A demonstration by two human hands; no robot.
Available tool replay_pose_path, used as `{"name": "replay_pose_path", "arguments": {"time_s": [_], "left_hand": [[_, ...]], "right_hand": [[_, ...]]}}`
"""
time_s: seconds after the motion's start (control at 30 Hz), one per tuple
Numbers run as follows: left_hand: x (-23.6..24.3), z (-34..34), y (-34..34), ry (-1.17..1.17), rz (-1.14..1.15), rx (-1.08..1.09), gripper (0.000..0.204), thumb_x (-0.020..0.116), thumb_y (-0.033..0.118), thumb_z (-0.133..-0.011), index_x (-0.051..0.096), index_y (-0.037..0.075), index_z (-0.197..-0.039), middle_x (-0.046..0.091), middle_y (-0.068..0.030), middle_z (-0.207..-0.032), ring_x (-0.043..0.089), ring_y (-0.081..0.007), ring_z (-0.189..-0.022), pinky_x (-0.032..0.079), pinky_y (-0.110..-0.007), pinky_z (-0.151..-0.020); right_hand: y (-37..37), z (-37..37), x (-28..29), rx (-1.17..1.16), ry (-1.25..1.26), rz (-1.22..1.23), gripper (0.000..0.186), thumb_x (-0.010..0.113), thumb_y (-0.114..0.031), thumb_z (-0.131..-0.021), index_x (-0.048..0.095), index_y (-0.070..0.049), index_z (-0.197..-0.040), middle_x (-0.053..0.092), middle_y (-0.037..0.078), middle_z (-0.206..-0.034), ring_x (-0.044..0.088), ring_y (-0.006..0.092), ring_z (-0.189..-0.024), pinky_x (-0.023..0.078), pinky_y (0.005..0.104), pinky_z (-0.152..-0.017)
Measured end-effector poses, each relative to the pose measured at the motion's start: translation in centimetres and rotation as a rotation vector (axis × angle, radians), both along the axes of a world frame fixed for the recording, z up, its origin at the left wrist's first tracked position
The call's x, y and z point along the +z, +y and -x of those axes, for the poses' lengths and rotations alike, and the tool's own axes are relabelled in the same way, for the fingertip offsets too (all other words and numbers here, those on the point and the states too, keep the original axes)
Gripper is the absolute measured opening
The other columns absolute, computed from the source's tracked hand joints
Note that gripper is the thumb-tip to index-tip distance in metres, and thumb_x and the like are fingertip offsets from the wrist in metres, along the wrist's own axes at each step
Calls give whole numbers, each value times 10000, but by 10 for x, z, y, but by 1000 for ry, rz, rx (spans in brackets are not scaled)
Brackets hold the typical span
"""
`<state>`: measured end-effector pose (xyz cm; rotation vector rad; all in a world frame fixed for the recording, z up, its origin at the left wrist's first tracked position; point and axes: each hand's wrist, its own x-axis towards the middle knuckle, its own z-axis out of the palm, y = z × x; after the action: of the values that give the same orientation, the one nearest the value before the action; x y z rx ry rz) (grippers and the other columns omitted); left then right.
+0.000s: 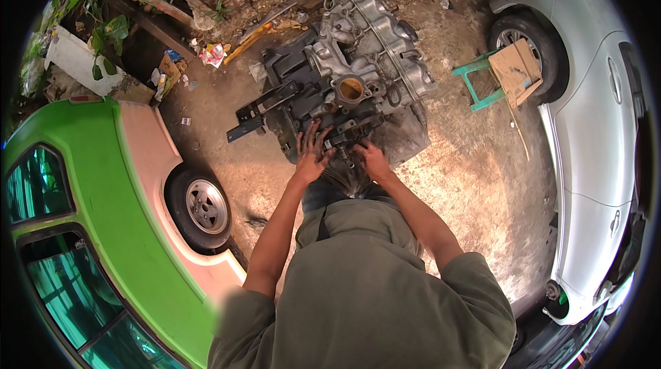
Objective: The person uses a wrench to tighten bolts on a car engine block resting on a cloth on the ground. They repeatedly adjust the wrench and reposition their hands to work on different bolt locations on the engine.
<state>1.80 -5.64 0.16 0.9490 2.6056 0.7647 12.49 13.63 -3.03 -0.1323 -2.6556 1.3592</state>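
Observation:
A large engine [372,45] sits in front of me, silver metal on top, with an opening [350,89] showing orange-brown inside and black brackets [258,104] sticking out to the left. My left hand [310,149] rests on its near side with fingers spread and darkened by grime, touching the dark parts. Just right of it, a black metal component [348,131] with small fittings is mounted on the engine. My right hand [372,159] has its fingers curled at that component's lower right; what they grip is hidden.
At left is a green and pink car [96,190]; at right, a silver car [592,162]. A green plastic stool [471,87] with cardboard [516,73] stands by the silver car's wheel. Scattered rubbish, planks [151,25] and plants line the back of the concrete ground.

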Motion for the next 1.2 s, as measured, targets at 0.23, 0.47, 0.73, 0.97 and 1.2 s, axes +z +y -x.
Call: {"name": "replay_pose_path", "arguments": {"time_s": [0.23, 0.47, 0.73, 0.97, 1.2], "left_hand": [[0, 0, -1, -38, -20, 10, 614, 422, 562, -936, 373, 239, -1456, 225, -92, -1566, 148, -268, -1470, 52, -507, -1169], [-1, 1, 0, -46, -25, 9, 624, 433, 556, -930, 385, 211, -1447, 227, -99, -1564, 139, -264, -1473, 34, -501, -1169], [0, 1, -1, -45, -16, 17, 596, 465, 531, -930, 385, 254, -1451, 226, -82, -1568, 152, -266, -1469, 55, -510, -1173], [0, 1, 0, -24, -21, 13, 588, 475, 521, -934, 384, 262, -1453, 216, -84, -1571, 144, -265, -1471, 49, -514, -1173], [1, 1, 0, -26, -9, 11, 582, 499, 485, -925, 387, 262, -1451, 212, -85, -1573, 136, -264, -1474, 50, -515, -1172]], "right_hand": [[18, -2, -46, -439, -14, 604, 260, 555, 75, -858, 560, -27, -1097, 598, 118, -974, 632, 274, -937, 512, 392, -802], [47, -5, -100, -531, 169, 1467, 361, 668, -111, -869, 490, -52, -1178, 604, 101, -1053, 620, 255, -956, 510, 385, -848], [59, 5, -123, -415, -70, 1633, 413, 720, -275, -832, 548, -56, -1137, 622, 101, -1044, 602, 283, -1012, 490, 439, -908], [54, 6, -143, -315, -55, 1867, 201, 554, -138, -917, 588, -48, -1094, 654, 132, -1033, 610, 290, -994, 477, 435, -940], [39, 3, -113, -425, 80, 1763, 200, 624, -113, -873, 590, -38, -1055, 654, 136, -1041, 629, 290, -939, 504, 426, -902]]}}
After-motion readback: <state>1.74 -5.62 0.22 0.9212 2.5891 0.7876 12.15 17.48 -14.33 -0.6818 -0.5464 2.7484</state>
